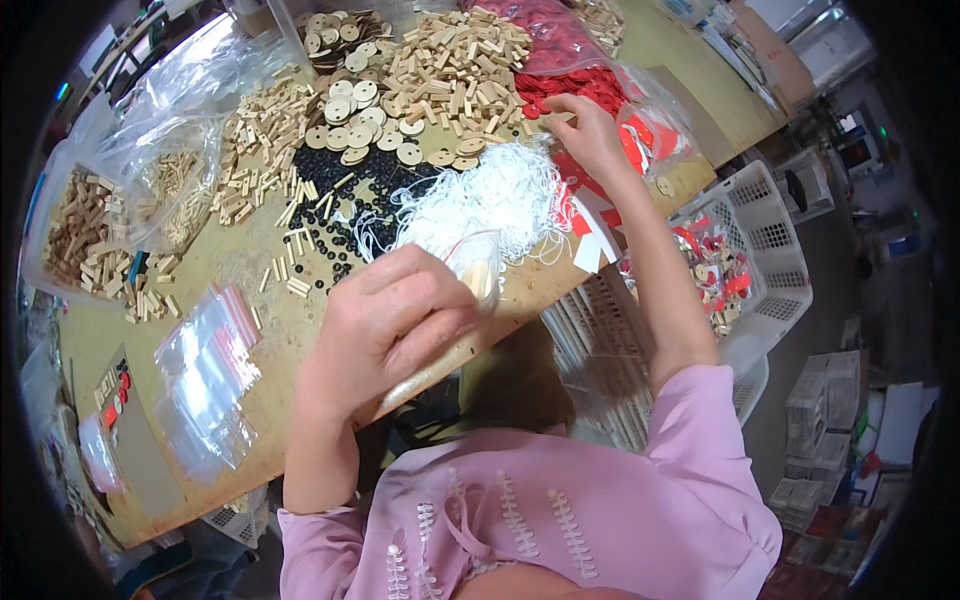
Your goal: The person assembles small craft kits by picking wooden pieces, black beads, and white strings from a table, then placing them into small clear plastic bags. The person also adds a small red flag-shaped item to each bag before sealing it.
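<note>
My left hand [395, 320] is closed on the edge of a small clear zip bag [487, 262], in front of the white string heap. Pale wooden pieces show through the bag's plastic. My right hand [592, 140] reaches to the far side, at the near edge of a pile of red pieces [585, 92]. Its fingers are bent and slightly apart, with nothing visible between them. Just left of that forearm lies a tangled heap of white string [490, 200]. Small black beads or rings [345, 180] spread to the left of the string.
Round wooden discs [355, 105] and wooden blocks [455, 70] are heaped at the back. A tub of wooden pieces [75, 235] stands at left. Flat zip bags [205, 365] lie near the front edge. A white plastic crate [770, 260] holding filled bags stands right of the table.
</note>
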### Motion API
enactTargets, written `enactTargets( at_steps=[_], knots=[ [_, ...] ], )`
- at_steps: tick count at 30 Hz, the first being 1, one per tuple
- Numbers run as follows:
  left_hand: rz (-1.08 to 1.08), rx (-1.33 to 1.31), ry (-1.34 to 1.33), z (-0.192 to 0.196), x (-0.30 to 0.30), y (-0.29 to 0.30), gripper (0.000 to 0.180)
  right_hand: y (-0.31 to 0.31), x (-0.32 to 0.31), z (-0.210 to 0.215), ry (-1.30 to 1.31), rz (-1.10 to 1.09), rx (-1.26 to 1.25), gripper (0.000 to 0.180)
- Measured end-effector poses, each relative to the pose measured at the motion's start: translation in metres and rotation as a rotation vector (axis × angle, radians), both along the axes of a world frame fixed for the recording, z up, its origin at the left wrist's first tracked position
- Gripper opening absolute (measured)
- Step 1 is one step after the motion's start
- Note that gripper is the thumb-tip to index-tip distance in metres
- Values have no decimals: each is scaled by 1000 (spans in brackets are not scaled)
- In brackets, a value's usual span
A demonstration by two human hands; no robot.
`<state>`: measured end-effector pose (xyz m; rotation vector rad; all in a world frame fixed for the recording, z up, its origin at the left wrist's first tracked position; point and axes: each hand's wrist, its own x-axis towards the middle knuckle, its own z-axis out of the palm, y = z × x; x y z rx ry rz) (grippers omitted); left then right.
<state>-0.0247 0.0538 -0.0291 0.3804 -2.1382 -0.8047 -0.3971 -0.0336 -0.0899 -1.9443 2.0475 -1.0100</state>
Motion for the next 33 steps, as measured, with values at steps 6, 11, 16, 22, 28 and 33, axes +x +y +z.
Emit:
enactTargets(
  at_steps=[6,11,16,22,28,33],
  knots=[
    [11,51,76,-7,2,4,18,-50,-16,-18,398,-78,182,51],
    [76,43,29,-6,7,4,21,-54,-18,-18,516,-13,173,40],
    [165,46,34,-5,6,5,23,-53,-4,-28,751,-18,98,23],
    [185,70,80,-12,4,2,19,-52,-6,-31,706,-42,-24,22],
    [227,8,69,-8,7,-2,18,-47,-24,-24,135,-177,19,26],
    [230,54,66,-8,5,2,19,35,56,66,-528,295,77,18]
  ],
)
